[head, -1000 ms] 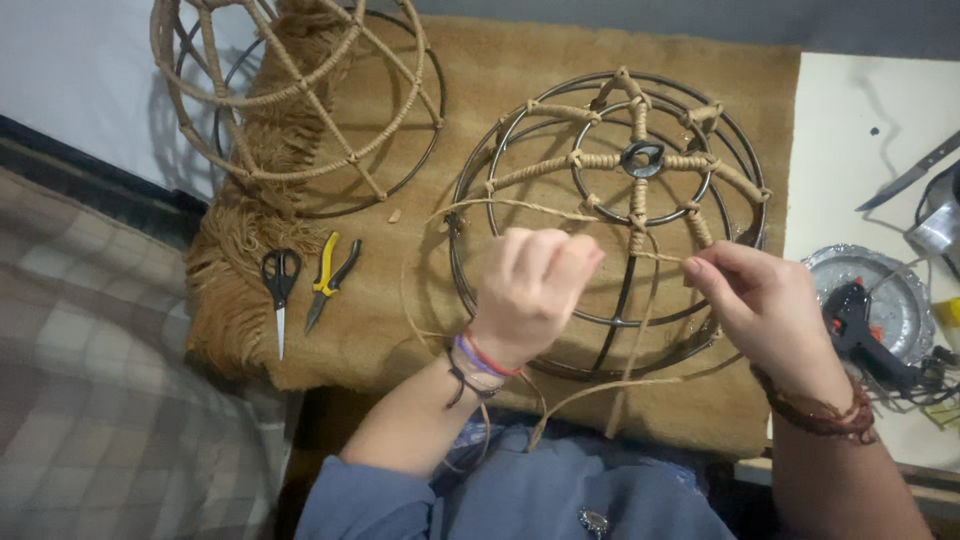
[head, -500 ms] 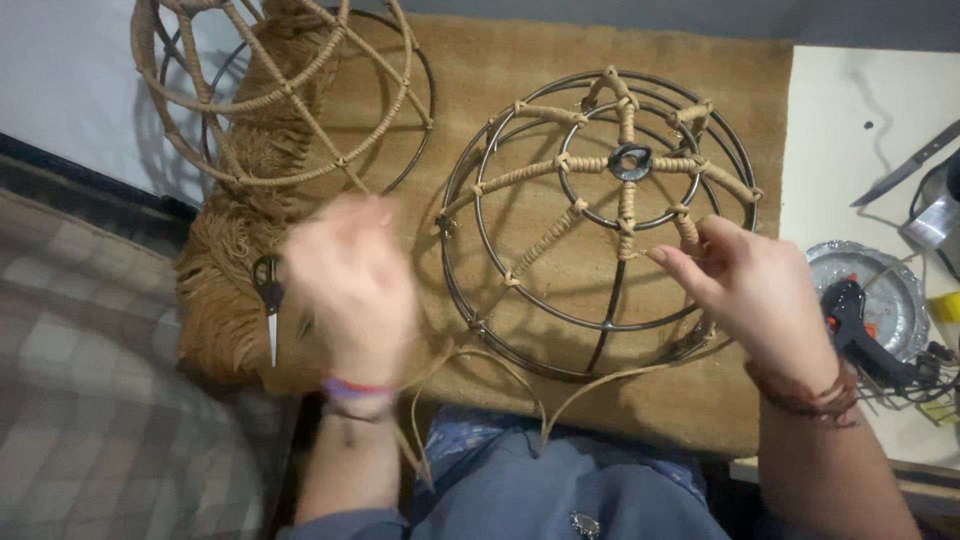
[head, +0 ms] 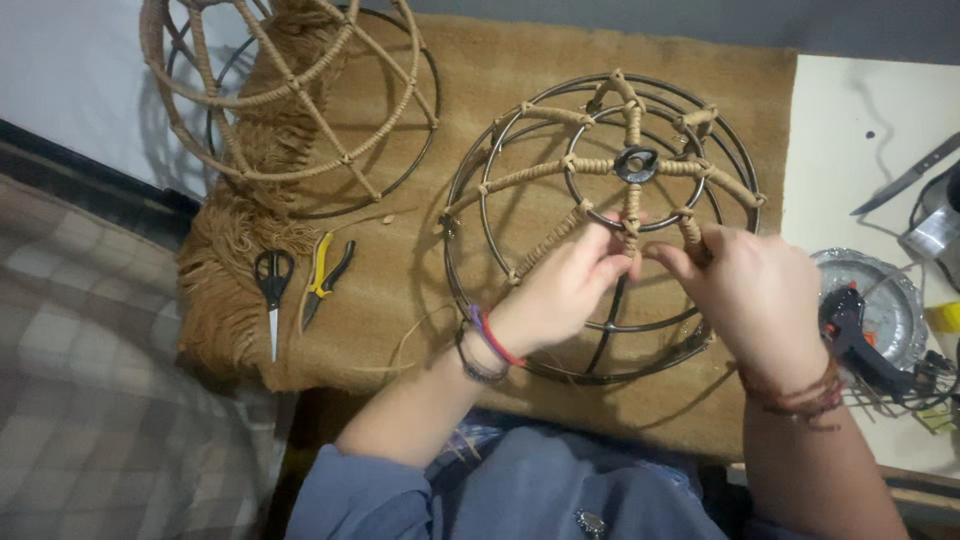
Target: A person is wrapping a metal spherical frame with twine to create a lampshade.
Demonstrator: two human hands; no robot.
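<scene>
We see the wire dome frame [head: 600, 225] on the burlap mat [head: 480, 110], toward its right edge. Left hand [head: 565, 290] and right hand [head: 745, 295] both pinch jute cord at a lower spoke. Scissors [head: 272, 295] and pliers [head: 325, 280] lie near the mat's left edge.

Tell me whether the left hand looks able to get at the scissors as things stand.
Probably yes. The scissors lie in the open on the burlap mat, on the left hand's own side, with nothing between them. That hand is busy on the wire frame, though.
</scene>
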